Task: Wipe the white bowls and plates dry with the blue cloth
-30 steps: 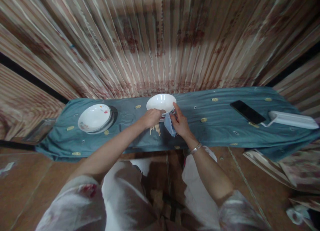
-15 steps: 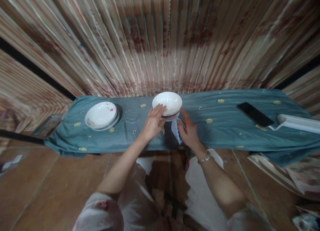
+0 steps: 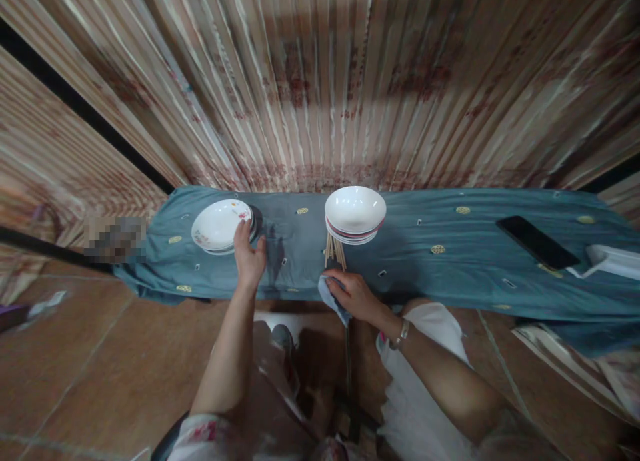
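Note:
My left hand (image 3: 250, 256) is open at the right edge of a stack of white flowered plates (image 3: 220, 224); its fingertips overlap the rim, and I cannot tell whether they touch. My right hand (image 3: 356, 294) is closed on a light blue cloth (image 3: 333, 300) above the table's front edge. Just beyond that hand lie several wooden chopsticks (image 3: 336, 251), their far ends hidden by a stack of white bowls (image 3: 356, 211). A red band shows below the top bowl's rim.
A teal patterned cloth (image 3: 415, 274) covers the long narrow table. Toward its right end lie a black phone (image 3: 537, 241) and a white object (image 3: 617, 264), cut off by the frame. A pleated curtain (image 3: 320, 101) hangs behind; dark bars (image 3: 90, 104) slant at the sides.
My left hand has left the bowl stack and moved left to the plates. My right hand has drawn back from the bowls with the cloth, and the chopsticks now show. The view has shifted slightly.

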The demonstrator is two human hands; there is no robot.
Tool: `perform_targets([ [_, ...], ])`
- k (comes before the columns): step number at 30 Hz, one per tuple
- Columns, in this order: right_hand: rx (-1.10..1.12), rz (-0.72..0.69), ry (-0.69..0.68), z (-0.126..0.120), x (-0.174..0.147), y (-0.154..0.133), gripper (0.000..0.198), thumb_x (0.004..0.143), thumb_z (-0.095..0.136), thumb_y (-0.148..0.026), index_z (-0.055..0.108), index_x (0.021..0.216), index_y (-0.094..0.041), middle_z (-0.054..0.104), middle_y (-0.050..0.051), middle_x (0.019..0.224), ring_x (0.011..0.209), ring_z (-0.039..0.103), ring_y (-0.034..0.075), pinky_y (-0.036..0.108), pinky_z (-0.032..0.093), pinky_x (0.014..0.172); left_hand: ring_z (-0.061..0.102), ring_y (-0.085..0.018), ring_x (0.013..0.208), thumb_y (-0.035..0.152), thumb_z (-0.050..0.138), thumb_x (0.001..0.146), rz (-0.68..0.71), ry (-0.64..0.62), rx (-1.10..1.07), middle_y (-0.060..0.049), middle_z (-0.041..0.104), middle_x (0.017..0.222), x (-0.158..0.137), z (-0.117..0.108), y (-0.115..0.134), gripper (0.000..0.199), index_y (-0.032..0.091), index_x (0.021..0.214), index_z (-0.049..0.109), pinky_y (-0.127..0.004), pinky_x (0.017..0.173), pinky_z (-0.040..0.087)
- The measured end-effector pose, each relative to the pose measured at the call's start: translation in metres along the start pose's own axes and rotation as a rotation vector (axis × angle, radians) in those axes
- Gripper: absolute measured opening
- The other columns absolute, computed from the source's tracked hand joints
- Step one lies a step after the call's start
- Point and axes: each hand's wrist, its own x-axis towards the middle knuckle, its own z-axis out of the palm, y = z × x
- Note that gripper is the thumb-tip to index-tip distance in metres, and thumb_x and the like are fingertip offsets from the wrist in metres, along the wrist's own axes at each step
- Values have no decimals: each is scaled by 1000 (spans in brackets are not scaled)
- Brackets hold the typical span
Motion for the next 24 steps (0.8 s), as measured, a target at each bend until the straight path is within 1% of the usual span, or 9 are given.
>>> perform_targets([
  [2,-15,14,-21,4,1,2,27,95,43,-30,67,105,-21,75,7,97,90,70,20,30,50,82,29,-30,146,24,53,87,-18,18,117,-21,43,150,10,-16,-19,52,13,137,49,-49,119,26],
  [4,-24,20,-40,8,3,2,28,95,43,-30,67,106,-19,74,8,95,88,70,20,30,50,80,21,-36,148,26,54,86,-104,9,194,-23,44,148,15,-28,-34,53,11,137,49,-61,117,20],
  [5,-24,20,-45,10,4,3,28,95,43,-30,67,105,-18,74,8,93,87,70,20,30,50,80,18,-39,148,28,55,86,-148,10,217,-23,42,150,16,-33,-39,54,12,138,48,-68,114,17],
  [7,-19,15,-61,13,6,3,28,95,43,-29,67,104,-18,74,8,92,85,70,19,29,49,79,13,-43,148,31,56,86,-185,-2,252,-24,36,153,15,-37,-47,57,12,139,47,-76,109,12],
  [10,-15,16,-81,17,8,3,26,95,44,-28,68,102,-20,74,6,91,84,70,18,28,49,77,10,-43,149,30,52,89,-155,-65,290,-24,35,155,11,-35,-50,50,13,136,51,-79,106,7],
  [14,11,32,-93,20,11,4,27,95,44,-30,68,101,-20,74,6,91,84,70,19,28,49,76,19,-37,148,21,46,89,-134,-108,311,-19,49,147,8,-30,-52,41,15,127,60,-76,109,3],
  [18,31,48,-91,20,14,5,25,95,45,-29,68,102,-21,74,5,93,84,69,18,29,49,78,38,-32,140,20,43,89,-118,-64,306,-14,67,128,12,-30,-58,34,19,111,69,-72,112,0],
  [21,25,56,-93,19,16,5,26,95,45,-30,68,103,-21,75,6,94,85,69,18,29,49,78,45,-32,135,21,47,86,-123,-56,283,-13,71,119,15,-32,-60,30,21,105,71,-73,112,4],
  [24,16,54,-103,20,18,5,27,95,44,-31,67,104,-20,75,7,95,85,70,18,29,50,78,47,-36,133,26,51,85,-171,-71,290,-16,69,123,18,-37,-57,29,20,104,72,-75,110,11],
])
